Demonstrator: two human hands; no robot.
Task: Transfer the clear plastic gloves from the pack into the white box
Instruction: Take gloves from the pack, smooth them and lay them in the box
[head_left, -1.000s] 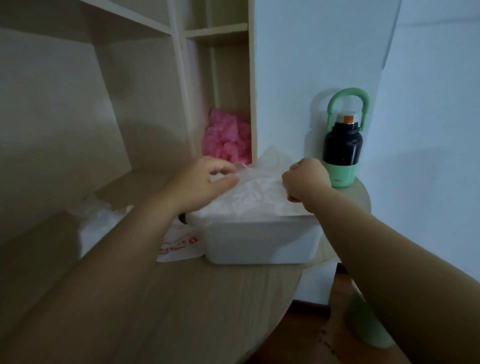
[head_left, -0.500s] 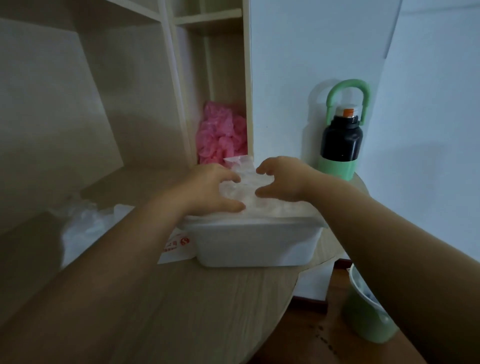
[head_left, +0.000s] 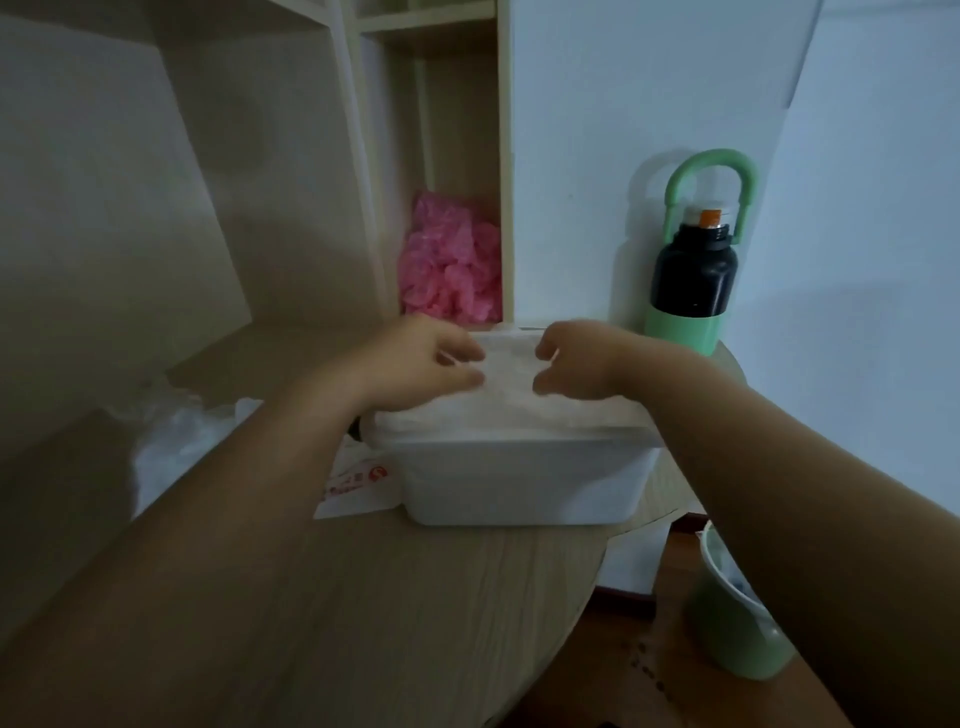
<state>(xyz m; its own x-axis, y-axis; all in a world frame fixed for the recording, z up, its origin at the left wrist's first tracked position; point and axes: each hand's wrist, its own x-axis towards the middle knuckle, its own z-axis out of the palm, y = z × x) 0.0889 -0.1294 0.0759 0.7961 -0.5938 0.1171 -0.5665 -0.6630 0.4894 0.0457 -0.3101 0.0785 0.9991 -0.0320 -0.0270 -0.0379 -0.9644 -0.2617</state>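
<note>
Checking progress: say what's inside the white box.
Clear plastic gloves, heaped to the white box's rim, under the left hand and right hand. Lower layers are hidden.

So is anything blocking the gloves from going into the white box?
Nothing visible does. The clear gloves already sit heaped in the open white box, left hand and right hand at the pile.

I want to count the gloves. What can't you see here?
Head view:
Inside of the box: covered by the gloves.
Glove count: layers blur together.
Grip of left hand and right hand: blurred.
Pack: mostly behind the left arm, print too small.
Green bin: partly behind the right arm.
</note>
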